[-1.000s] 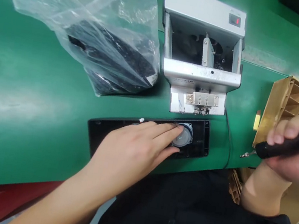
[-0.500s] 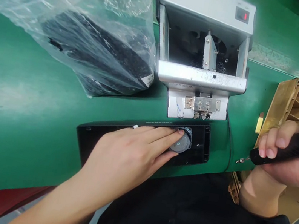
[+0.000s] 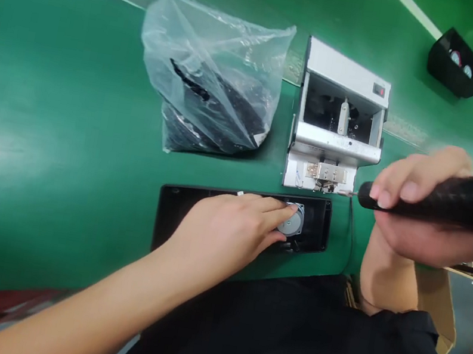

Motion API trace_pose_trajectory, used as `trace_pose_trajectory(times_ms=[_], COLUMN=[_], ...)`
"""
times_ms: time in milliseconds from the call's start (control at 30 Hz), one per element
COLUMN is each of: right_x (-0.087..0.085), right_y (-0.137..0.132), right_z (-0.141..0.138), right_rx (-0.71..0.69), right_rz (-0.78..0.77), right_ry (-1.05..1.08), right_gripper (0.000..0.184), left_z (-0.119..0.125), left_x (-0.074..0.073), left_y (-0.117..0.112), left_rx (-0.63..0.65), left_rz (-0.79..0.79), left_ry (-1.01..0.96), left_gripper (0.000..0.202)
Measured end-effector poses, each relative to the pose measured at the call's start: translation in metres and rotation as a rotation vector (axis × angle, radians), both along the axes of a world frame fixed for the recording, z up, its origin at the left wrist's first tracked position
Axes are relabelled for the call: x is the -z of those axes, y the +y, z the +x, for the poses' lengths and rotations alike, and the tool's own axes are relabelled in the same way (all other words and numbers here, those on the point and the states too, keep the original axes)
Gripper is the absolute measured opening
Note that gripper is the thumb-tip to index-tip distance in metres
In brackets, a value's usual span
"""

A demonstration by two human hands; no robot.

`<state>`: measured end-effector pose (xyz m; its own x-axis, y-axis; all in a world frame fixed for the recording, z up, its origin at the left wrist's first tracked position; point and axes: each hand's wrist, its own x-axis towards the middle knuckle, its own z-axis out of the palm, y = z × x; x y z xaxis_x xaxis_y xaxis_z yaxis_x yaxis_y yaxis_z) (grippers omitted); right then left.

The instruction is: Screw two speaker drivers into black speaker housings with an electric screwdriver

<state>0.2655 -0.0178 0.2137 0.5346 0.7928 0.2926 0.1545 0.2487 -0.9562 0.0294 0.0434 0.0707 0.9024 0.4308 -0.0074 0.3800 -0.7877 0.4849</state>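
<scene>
My left hand (image 3: pixel 227 233) lies flat, fingers stretched out, on a long black plastic housing (image 3: pixel 177 206) at the near edge of the green table. Its fingertips touch a round silver speaker (image 3: pixel 293 223) seated in the housing's right end. My right hand (image 3: pixel 423 202) is wrapped round a black electric screwdriver (image 3: pixel 455 198), held level. The screwdriver's bit points left and reaches the metal outlet of the grey screw feeder (image 3: pixel 338 127), which stands just behind the housing.
A clear plastic bag (image 3: pixel 211 82) holding black parts lies left of the feeder. A black bin (image 3: pixel 455 71) with round parts sits at the far right. Cardboard (image 3: pixel 437 301) shows below my right wrist. The green table (image 3: pixel 48 109) stretches away to the left.
My right hand has carried the screwdriver up and left, from beside the cardboard divider to the feeder's outlet. The camera has pulled back. My left hand has stayed on the speaker.
</scene>
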Motion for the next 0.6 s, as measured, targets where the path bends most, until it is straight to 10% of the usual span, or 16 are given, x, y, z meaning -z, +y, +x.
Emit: trace_pose_trajectory(times_ms=[133,600], right_x=[0.028,0.057], right_y=[0.023,0.023], right_z=[-0.012,-0.009], right_rx=[0.009,-0.086], right_rz=[0.289,0.341], right_ry=[-0.154,-0.245], right_gripper=[0.054,0.061], left_z=[0.006,0.013], left_x=[-0.002,-0.007], left_y=[-0.001,-0.005], left_rx=[-0.027,0.01], left_rz=[-0.047,-0.014], left_ry=[-0.012,0.006], left_gripper=[0.039,0.044])
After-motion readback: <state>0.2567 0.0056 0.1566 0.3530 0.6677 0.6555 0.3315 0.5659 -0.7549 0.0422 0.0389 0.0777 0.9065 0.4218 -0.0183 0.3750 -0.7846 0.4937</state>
